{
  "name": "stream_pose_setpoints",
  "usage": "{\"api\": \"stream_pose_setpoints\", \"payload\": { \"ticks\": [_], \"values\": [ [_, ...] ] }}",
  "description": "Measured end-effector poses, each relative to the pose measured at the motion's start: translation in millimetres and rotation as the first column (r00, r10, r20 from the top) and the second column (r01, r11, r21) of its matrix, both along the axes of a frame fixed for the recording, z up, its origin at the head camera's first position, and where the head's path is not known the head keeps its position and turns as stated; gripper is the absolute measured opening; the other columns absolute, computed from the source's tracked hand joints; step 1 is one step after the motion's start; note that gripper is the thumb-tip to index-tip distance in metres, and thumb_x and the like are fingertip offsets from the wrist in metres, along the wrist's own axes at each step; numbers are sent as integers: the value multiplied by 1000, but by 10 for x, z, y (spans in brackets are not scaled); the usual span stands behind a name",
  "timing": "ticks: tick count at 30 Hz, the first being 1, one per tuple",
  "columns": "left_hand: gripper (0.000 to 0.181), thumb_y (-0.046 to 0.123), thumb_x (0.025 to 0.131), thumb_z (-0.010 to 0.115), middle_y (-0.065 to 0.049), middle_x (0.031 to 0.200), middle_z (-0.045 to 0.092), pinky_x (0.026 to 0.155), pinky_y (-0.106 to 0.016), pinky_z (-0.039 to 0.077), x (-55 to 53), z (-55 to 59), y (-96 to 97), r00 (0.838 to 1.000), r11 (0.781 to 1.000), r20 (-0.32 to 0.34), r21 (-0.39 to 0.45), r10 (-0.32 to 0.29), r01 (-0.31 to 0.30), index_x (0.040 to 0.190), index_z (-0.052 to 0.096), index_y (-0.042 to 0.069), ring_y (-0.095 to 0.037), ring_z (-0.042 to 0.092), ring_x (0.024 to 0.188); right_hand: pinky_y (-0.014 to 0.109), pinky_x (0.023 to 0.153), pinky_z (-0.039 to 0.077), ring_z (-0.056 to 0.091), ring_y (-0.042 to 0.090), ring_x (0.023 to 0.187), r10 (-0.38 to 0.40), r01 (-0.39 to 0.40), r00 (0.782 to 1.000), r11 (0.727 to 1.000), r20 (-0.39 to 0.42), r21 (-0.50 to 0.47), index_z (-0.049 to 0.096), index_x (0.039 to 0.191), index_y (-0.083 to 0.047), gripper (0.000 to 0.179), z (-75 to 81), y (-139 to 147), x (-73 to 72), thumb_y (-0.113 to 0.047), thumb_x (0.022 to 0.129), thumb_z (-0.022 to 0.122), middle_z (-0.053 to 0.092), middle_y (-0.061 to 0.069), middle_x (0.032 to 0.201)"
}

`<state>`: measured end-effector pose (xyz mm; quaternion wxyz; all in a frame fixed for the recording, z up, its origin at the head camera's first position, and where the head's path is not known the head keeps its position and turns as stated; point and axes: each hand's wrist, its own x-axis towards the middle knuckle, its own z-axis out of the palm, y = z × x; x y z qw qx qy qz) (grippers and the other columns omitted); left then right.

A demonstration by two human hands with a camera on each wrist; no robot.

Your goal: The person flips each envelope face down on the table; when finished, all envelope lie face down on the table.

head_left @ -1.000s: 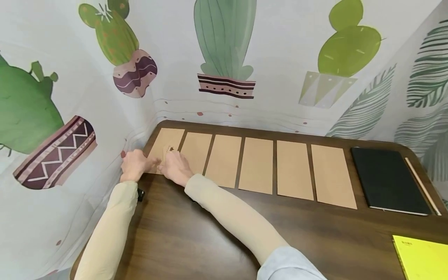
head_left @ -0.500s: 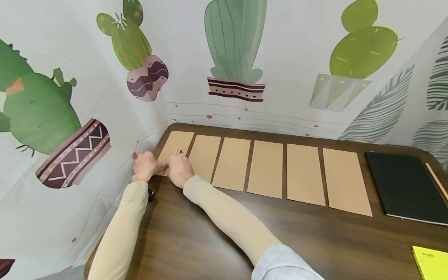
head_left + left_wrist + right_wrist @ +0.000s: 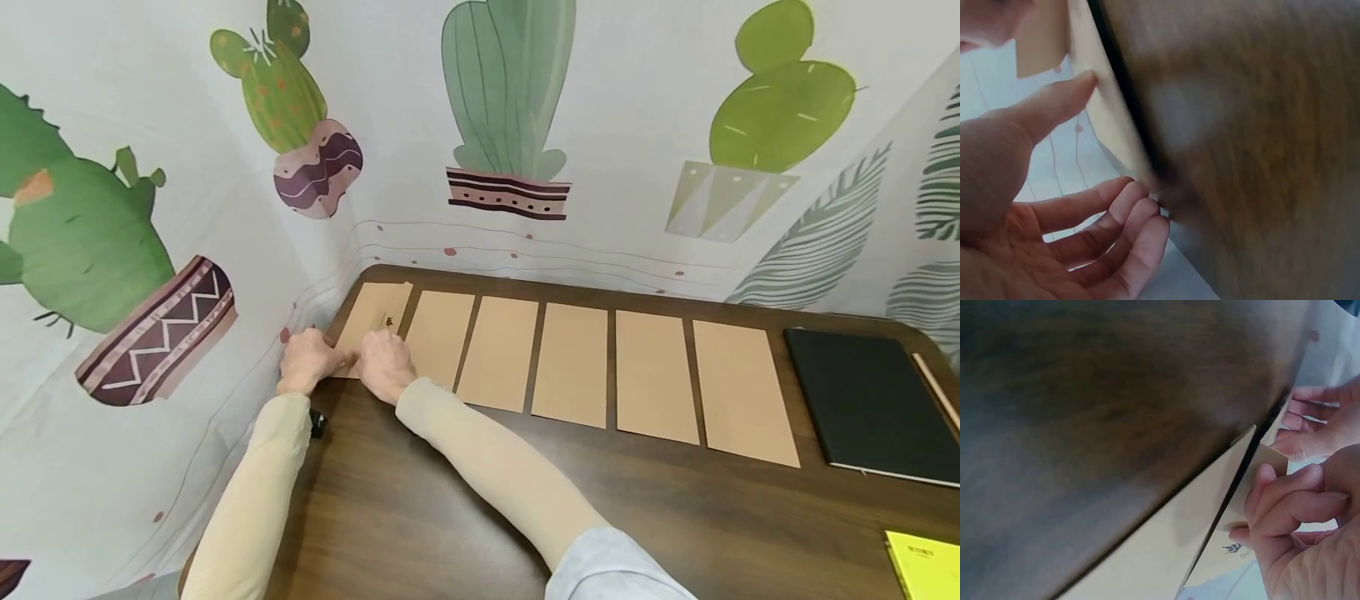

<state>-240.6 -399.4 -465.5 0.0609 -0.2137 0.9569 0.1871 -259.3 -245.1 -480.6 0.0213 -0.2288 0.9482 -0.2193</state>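
At the far left of the table, a kraft paper rectangle (image 3: 375, 304) lies under both hands. My right hand (image 3: 386, 367) curls its fingers round a piece of kraft paper with a small black crown print (image 3: 1233, 548), which is raised at an angle over that rectangle. Much of the piece is hidden behind the fingers. My left hand (image 3: 309, 360) is at the rectangle's lower left corner. In the left wrist view its straight thumb (image 3: 1075, 94) touches the paper, and its loosely bent fingers are at the table edge.
Several more kraft paper rectangles (image 3: 573, 362) lie in a row to the right. Beyond them are a black notebook (image 3: 870, 400), a thin wooden stick (image 3: 937, 387) and a yellow booklet (image 3: 926, 562). A cactus-printed cloth (image 3: 637, 108) closes off the back and left sides.
The head view has turned a little to the left, so everything sits further right. The crown-printed piece has shifted slightly and changed its tilt in my right hand. Both hands stay at the leftmost rectangle.
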Motion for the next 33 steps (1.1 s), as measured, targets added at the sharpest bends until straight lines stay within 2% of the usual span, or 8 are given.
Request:
{"api": "stream_pose_setpoints", "payload": {
  "ticks": [5, 8, 10, 13, 17, 23, 28, 33],
  "values": [
    [69, 49, 95, 76, -41, 142, 62, 112, -62, 53, 43, 18, -71, 998, 995, -68, 102, -6, 13, 131, 71, -10, -57, 60, 133, 32, 68, 65, 81, 18, 87, 3, -3, 1000, 998, -8, -70, 69, 70, -16, 32, -27, 52, -42, -18, 101, 66, 81, 1, 90],
    [63, 45, 98, 76, -36, 142, 64, 105, -49, 56, 73, 26, -99, 993, 973, -104, 229, 47, -22, 132, 72, -7, -45, 63, 126, 32, 63, 62, 73, 13, 75, 24, -25, 1000, 994, -9, -109, 59, 63, -18, 36, -117, 66, -123, -14, 98, 66, 76, -1, 80],
    [57, 39, 100, 76, -27, 135, 70, 95, -37, 59, 92, 32, -105, 988, 936, -117, 349, 98, -51, 136, 70, -5, -30, 71, 113, 32, 60, 59, 66, 12, 68, 36, -36, 999, 991, 1, -128, 53, 60, -18, 38, -173, 82, -172, -9, 95, 66, 71, -1, 75],
    [56, 31, 103, 75, -2, 107, 78, 80, -24, 59, 104, 51, -109, 981, 856, -128, 513, 147, -62, 145, 64, -5, -8, 73, 87, 29, 54, 56, 59, 11, 58, 60, -55, 998, 984, 29, -170, 47, 57, -19, 43, -194, 142, -194, -6, 95, 62, 65, -1, 66],
    [57, 25, 103, 75, 23, 80, 70, 74, -21, 60, 100, 96, -80, 969, 772, -157, 634, 191, -50, 148, 60, -6, 3, 67, 71, 26, 48, 52, 57, 10, 48, 89, -67, 992, 971, 86, -230, 48, 57, -17, 46, -18, 299, -106, -6, 101, 57, 61, 0, 59],
    [46, 18, 103, 76, 26, 73, 72, 71, -20, 61, 108, 186, 20, 952, 713, -194, 700, 235, -33, 140, 61, -5, 4, 69, 69, 22, 42, 40, 43, 6, 41, 74, -16, 986, 934, 151, -357, 43, 57, -18, 55, 16, 396, -68, -15, 111, 47, 44, -5, 49],
    [35, 13, 103, 75, 24, 75, 75, 68, -17, 60, 130, 242, 80, 942, 662, -206, 749, 265, -22, 132, 62, -2, 4, 70, 70, 23, 39, 29, 33, 6, 39, 45, 74, 969, 886, 243, -457, 39, 51, -19, 64, 25, 461, -89, -23, 113, 52, 34, -8, 45],
    [31, 12, 104, 74, 22, 75, 76, 67, -17, 60, 133, 264, 96, 940, 625, -200, 780, 277, -18, 129, 61, 0, 3, 71, 70, 24, 38, 29, 36, 8, 39, -12, 207, 922, 858, 386, -469, 44, 55, -18, 59, 51, 531, -124, -29, 108, 66, 37, -7, 46]
  ]
}}
